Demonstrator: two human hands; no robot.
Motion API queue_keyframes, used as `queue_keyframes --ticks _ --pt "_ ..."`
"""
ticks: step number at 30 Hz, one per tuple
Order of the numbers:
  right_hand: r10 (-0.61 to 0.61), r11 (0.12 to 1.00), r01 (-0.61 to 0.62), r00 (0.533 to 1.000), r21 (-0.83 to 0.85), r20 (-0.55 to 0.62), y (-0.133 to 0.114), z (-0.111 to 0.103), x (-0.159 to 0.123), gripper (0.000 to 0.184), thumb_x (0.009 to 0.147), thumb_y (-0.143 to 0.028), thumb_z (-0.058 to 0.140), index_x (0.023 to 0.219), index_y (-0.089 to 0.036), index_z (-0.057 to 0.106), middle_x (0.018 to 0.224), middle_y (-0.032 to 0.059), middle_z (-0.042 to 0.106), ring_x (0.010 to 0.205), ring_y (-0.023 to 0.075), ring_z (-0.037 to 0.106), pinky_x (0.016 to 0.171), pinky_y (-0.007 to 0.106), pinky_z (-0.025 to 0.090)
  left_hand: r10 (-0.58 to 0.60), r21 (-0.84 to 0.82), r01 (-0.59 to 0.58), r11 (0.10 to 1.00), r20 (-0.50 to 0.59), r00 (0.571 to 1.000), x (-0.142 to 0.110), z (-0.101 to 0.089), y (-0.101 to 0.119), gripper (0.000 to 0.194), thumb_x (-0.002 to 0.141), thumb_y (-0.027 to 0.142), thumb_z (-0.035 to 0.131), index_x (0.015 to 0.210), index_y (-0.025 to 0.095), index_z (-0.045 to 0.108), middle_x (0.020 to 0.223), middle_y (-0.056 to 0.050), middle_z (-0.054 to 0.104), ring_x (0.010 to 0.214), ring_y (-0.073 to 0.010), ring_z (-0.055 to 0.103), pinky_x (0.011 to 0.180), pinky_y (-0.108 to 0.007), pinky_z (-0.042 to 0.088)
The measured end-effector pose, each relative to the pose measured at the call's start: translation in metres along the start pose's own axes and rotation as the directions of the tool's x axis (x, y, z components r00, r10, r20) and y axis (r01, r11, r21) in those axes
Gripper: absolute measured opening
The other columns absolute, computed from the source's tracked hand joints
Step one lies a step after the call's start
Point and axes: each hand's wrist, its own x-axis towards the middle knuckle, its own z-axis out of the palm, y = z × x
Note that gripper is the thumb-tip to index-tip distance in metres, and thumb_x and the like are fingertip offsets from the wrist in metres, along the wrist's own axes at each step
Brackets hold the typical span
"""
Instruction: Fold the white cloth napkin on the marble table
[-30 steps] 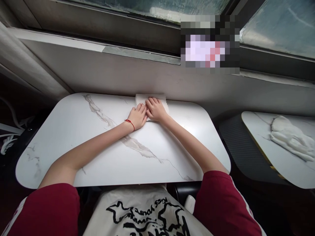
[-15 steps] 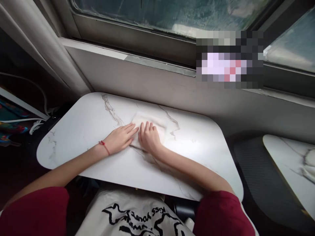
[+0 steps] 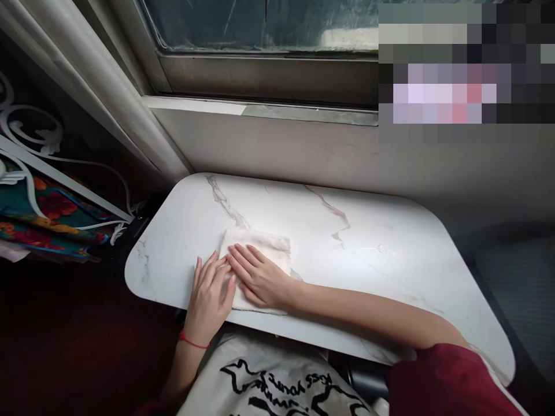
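Note:
A folded white cloth [image 3: 264, 238] lies flat near the front edge of a white marble-patterned tabletop [image 3: 390, 254]. My right hand [image 3: 260, 278] rests palm down on the cloth, fingers stretched out and covering its middle. At the cloth's left side is my left hand [image 3: 209, 293], with a red string on its wrist. Its fingers are spread, the tips over the table and the cloth's left edge, close to the right fingertips. Whether the left palm touches the table is hidden.
Behind the table runs a pale wall with a window [image 3: 260, 29] and sill [image 3: 303, 114]. A light curtain [image 3: 99, 104] hangs at the left, beside a white scrolled metal frame [image 3: 65, 179] and flowered fabric [image 3: 56, 208]. A dark ribbed surface [image 3: 515, 300] stands at the right.
Both hands and the cloth have come from the table's back edge toward its front edge. The left hand has turned fingers upward at the cloth's side. The view has swung left.

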Motion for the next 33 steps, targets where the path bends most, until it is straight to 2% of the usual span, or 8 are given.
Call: queue_keyframes --ticks 4,7,9,12,18,24,29,33 --pt "0.027 0.995 -0.024 0.999 0.096 -0.029 -0.001 0.013 0.012 0.076 0.098 -0.045 0.044 0.155 0.003 0.031 0.164 0.0284 0.029 0.156 0.0373 0.024 0.123 0.056 0.031 -0.126 -0.017 0.125 0.992 -0.147 0.981 0.014 0.001 -0.001 0.019 0.104 0.028 0.044 0.105 0.021 0.062 0.126 -0.012 0.068 0.133 -0.0291 0.058 0.119 -0.059 0.038" --pt "0.019 0.995 -0.015 0.999 0.098 -0.039 0.0 0.018 0.023 0.076 0.098 -0.049 0.047 0.152 0.004 0.036 0.162 0.0317 0.03 0.155 0.0395 0.024 0.122 0.059 0.03 -0.213 -0.169 0.173 0.97 -0.257 0.943 0.023 0.006 -0.002 0.028 0.103 0.035 0.047 0.125 0.019 0.056 0.135 -0.016 0.062 0.132 -0.0282 0.058 0.113 -0.051 0.047" --pt "0.003 0.996 0.001 0.999 0.091 -0.053 0.001 0.021 0.031 0.077 0.097 -0.052 0.05 0.149 0.003 0.041 0.16 0.0324 0.034 0.153 0.0406 0.028 0.121 0.059 0.03 -0.198 -0.236 0.149 0.96 -0.2 0.96 0.026 0.008 -0.005 0.043 0.103 0.038 0.047 0.141 0.018 0.047 0.146 -0.017 0.054 0.139 -0.0274 0.052 0.113 -0.046 0.048" --pt "-0.044 0.996 0.049 0.997 0.08 -0.066 0.005 0.026 0.044 0.071 0.094 -0.059 0.052 0.135 -0.001 0.056 0.145 0.0284 0.053 0.141 0.04 0.042 0.12 0.059 0.031 -0.051 -0.193 0.059 0.979 0.044 0.998 0.03 0.007 -0.018 0.052 0.106 0.04 0.038 0.154 0.019 0.037 0.158 -0.016 0.044 0.149 -0.0273 0.041 0.12 -0.047 0.042" --pt "-0.178 0.982 0.183 0.979 0.038 -0.103 0.024 0.033 0.07 0.056 0.095 -0.053 0.049 0.122 -0.006 0.064 0.129 0.0225 0.065 0.127 0.0366 0.051 0.116 0.057 0.036 0.039 0.0 -0.04 0.999 0.247 0.968 0.039 -0.008 -0.054 0.06 0.107 0.044 0.03 0.159 0.015 0.032 0.163 -0.015 0.039 0.152 -0.0285 0.036 0.12 -0.048 0.04" --pt "-0.213 0.972 0.224 0.967 0.071 -0.139 0.077 0.044 0.116 0.052 0.093 -0.047 0.054 0.125 -0.008 0.066 0.133 0.0205 0.066 0.131 0.0347 0.052 0.118 0.055 0.036 -0.044 0.222 -0.045 0.974 0.382 0.923 0.106 -0.015 -0.077 0.06 0.103 0.039 0.032 0.15 0.004 0.045 0.155 -0.023 0.047 0.147 -0.0331 0.043 0.116 -0.046 0.044" --pt "0.025 0.994 -0.006 0.985 0.112 -0.173 0.125 0.055 0.151 0.056 0.086 -0.041 0.064 0.129 -0.006 0.066 0.136 0.0225 0.064 0.134 0.0366 0.05 0.119 0.056 0.032 -0.065 0.235 -0.024 0.972 0.363 0.929 0.177 0.014 -0.083 0.052 0.1 0.025 0.032 0.144 0.004 0.05 0.152 -0.023 0.05 0.145 -0.0333 0.044 0.116 -0.049 0.041" --pt "0.115 0.989 -0.099 0.981 0.11 -0.153 0.143 0.058 0.165 0.069 0.088 -0.039 0.064 0.145 -0.002 0.053 0.155 0.0243 0.047 0.145 0.0359 0.04 0.123 0.052 0.026 -0.073 0.173 0.038 0.984 0.199 0.977 0.192 0.04 -0.089 0.053 0.1 0.026 0.032 0.147 0.006 0.049 0.157 -0.019 0.046 0.15 -0.0334 0.037 0.123 -0.048 0.03"
